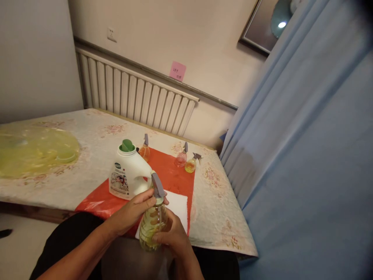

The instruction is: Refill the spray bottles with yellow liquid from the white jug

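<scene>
A clear spray bottle (152,223) of yellowish liquid is held upright in front of the white detergent jug (128,173). Its neck, just below the grey trigger head, is gripped by the left hand (131,212), fingers curled; its lower body is clasped by the right hand (171,233). Behind the jug, three small spray bottles (182,158) stand on the red mat (171,175) on the table (215,210).

Clear glossy plastic spray bottle (152,227); matt white paper sheet (177,208).

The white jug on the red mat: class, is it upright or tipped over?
Upright. The white jug stands on its base on the red mat, its green cap on top and its label facing the camera.
</scene>
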{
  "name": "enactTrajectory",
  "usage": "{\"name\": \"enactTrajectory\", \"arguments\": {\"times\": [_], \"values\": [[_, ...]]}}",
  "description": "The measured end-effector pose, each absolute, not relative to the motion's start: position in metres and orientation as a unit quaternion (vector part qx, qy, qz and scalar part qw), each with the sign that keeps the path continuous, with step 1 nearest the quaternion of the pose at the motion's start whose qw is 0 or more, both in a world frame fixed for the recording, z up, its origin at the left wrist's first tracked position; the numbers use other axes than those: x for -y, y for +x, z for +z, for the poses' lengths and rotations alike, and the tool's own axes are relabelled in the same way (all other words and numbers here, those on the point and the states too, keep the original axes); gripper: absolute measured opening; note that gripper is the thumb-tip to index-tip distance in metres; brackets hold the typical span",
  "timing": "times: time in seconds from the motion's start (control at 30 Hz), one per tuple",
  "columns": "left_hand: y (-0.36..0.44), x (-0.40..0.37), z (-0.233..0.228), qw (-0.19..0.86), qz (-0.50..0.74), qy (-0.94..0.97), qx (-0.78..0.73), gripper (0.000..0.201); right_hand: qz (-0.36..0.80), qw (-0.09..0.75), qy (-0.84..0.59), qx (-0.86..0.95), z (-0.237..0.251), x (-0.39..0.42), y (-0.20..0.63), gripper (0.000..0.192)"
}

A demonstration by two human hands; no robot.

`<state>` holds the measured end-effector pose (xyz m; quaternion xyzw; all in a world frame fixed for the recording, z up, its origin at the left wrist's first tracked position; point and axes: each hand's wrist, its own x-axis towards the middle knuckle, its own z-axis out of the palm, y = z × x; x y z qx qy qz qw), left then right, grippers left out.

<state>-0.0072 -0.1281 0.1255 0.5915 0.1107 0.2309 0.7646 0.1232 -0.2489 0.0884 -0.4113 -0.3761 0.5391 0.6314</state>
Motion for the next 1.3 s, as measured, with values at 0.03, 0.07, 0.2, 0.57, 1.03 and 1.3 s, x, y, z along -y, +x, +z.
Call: {"name": "enactTrajectory", "arguments": {"times": [0.03, 0.07, 0.2, 0.57, 1.03, 1.3], "values": [[-0.006, 0.129, 0.125, 0.769, 0.233, 0.586, -0.107, 0.034, 0.536, 0.631, -0.413, 0.379, 0.088, 0.249, 0.124, 0.074], [-0.005, 0.129, 0.125, 0.771, 0.236, 0.582, -0.106, 0.035, 0.531, 0.632, -0.415, 0.382, 0.087, 0.249, 0.125, 0.075], [0.000, 0.135, 0.128, 0.760, 0.255, 0.586, -0.117, 0.036, 0.511, 0.629, -0.428, 0.401, 0.089, 0.249, 0.128, 0.075], [0.013, 0.152, 0.145, 0.725, 0.317, 0.569, -0.225, 0.040, 0.481, 0.620, -0.471, 0.404, 0.096, 0.252, 0.130, 0.070], [0.007, 0.148, 0.138, 0.793, 0.272, 0.511, -0.189, 0.048, 0.529, 0.632, -0.423, 0.377, 0.089, 0.254, 0.128, 0.075], [0.012, 0.149, 0.138, 0.769, 0.312, 0.517, -0.210, 0.051, 0.533, 0.640, -0.406, 0.376, 0.089, 0.252, 0.125, 0.074]]}}
